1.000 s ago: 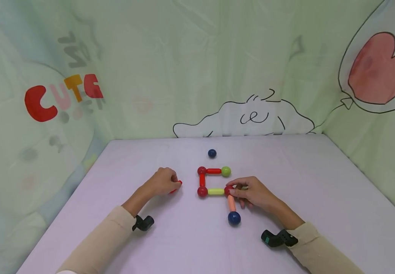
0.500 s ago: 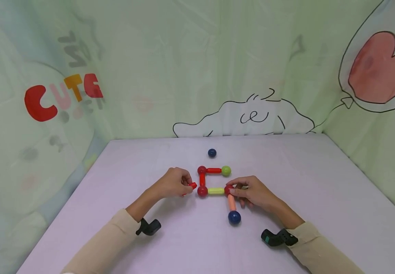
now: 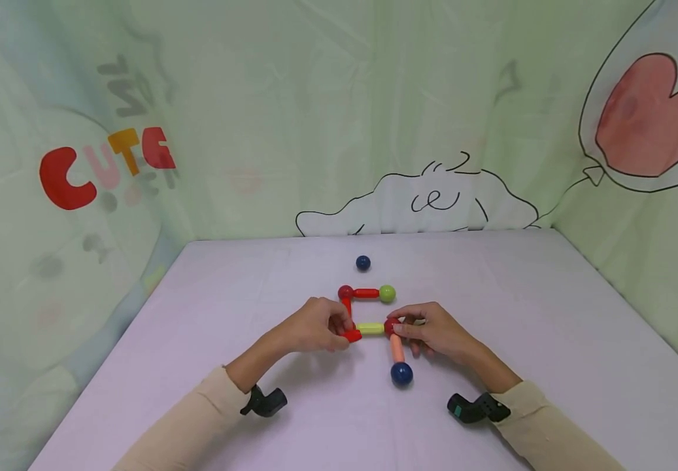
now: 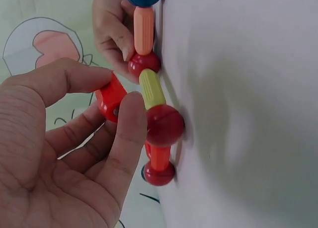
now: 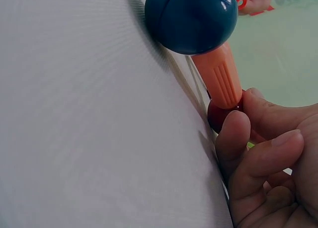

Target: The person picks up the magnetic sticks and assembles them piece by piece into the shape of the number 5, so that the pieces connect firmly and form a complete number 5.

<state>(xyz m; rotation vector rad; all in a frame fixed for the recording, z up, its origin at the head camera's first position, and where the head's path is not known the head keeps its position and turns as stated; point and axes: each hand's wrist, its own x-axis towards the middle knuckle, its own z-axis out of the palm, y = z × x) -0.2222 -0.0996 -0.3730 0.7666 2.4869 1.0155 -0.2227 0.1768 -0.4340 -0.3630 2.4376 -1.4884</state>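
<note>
My left hand [image 3: 317, 327] pinches a short red magnetic rod [image 4: 110, 98] between thumb and fingertip; a small metal dot shows on its end. In the head view this hand hides the near-left red ball [image 4: 165, 125], and the rod is held just beside it. With thumb and fingers, my right hand [image 3: 439, 331] holds another red ball [image 3: 392, 326]. That ball joins a yellow-green rod [image 3: 370, 328] on its left and an orange rod [image 3: 397, 348] toward the front, which ends in a large blue ball [image 3: 401, 374].
Further back in the joined chain are a red rod [image 3: 346, 305], a red ball [image 3: 345, 292], a second red rod [image 3: 365, 293] and a green ball [image 3: 388, 293]. A loose dark blue ball [image 3: 363, 263] lies behind them on the white table [image 3: 491, 275]. Printed curtains surround the table.
My left hand has moved right with the red rod, from left of the chain to its near-left corner. My right hand stays at its red ball, and the chain has kept its place.
</note>
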